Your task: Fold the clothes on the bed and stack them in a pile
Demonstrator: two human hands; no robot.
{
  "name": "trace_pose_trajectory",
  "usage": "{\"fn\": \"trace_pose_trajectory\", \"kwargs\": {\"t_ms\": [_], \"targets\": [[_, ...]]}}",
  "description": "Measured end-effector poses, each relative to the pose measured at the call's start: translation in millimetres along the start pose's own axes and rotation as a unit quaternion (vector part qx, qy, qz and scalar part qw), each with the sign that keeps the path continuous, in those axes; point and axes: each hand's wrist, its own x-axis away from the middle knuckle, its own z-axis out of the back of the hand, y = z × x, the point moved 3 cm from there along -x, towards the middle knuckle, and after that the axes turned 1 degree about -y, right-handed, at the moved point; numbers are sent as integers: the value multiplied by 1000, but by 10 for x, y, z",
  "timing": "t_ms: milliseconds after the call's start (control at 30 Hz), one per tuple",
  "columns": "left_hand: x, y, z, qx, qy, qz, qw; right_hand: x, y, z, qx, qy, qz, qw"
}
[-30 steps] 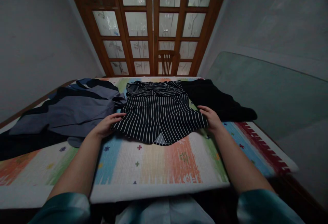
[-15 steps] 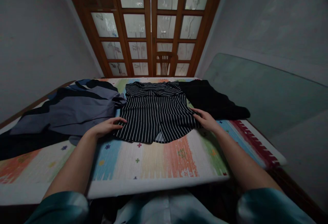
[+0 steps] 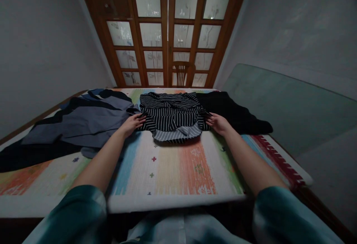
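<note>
A black garment with white stripes (image 3: 173, 115) lies in the middle of the table, its lower part bunched upward so that a paler underside shows along the near edge. My left hand (image 3: 133, 124) is closed on its left side, fingers at the cloth. At the opposite side, my right hand (image 3: 219, 123) pinches the cloth between thumb and fingers. Left of the garment is a pile of grey and dark clothes (image 3: 86, 121), close to my left hand. A plain black garment (image 3: 234, 114) lies beyond my right hand.
A patterned cloth in coloured bands (image 3: 170, 173) covers the table. At the far end stands a wooden chair (image 3: 181, 73), before wooden doors with glass panes (image 3: 167, 32). A pale green panel (image 3: 267, 106) leans along the right wall.
Both hands have moved away from me along the table, carrying the striped garment's sides. Its near edge has drawn back and folded up, uncovering more of the patterned cloth.
</note>
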Motion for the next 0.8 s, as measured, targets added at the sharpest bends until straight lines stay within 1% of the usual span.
{"fn": "trace_pose_trajectory", "kwargs": {"t_ms": [67,100,133,167,200,267,300,367,433,500,533,567,600,667,700,733,767,800], "targets": [[-94,-147,-59,-72,20,5,997,-41,133,-32,98,11,-15,995],[-125,-199,-79,-130,35,-5,991,-50,179,-49,165,15,-8,986],[-142,-235,-96,-201,54,-23,978,-53,210,-66,239,20,9,971],[-146,-254,-111,-279,73,-46,957,-48,226,-87,314,26,34,948],[-138,-263,-130,-354,88,-70,928,-36,232,-111,384,32,64,921],[-102,-270,-173,-467,98,-101,873,2,235,-168,491,39,110,864],[-81,-273,-191,-500,96,-103,855,22,238,-195,528,38,119,840],[-44,-271,-219,-532,85,-95,837,59,245,-238,578,28,112,808],[-9,-246,-224,-545,79,-87,830,95,235,-250,609,25,95,787],[41,-191,-194,-542,80,-87,832,143,195,-225,623,16,92,776],[78,-154,-162,-526,76,-89,843,177,162,-196,621,5,98,778],[126,-112,-117,-494,65,-88,863,220,120,-154,608,-13,106,787],[184,-67,-61,-445,43,-83,891,271,70,-98,585,-38,114,802],[322,38,83,-314,-26,-57,947,388,-62,54,511,-98,121,846],[390,105,167,-248,-61,-40,966,441,-145,145,465,-125,120,868],[442,185,259,-200,-81,-28,976,477,-241,243,419,-138,121,889],[467,280,354,-162,-83,-26,983,487,-350,336,373,-139,131,908],[455,385,437,-127,-76,-38,988,463,-465,419,324,-129,148,926]]}}
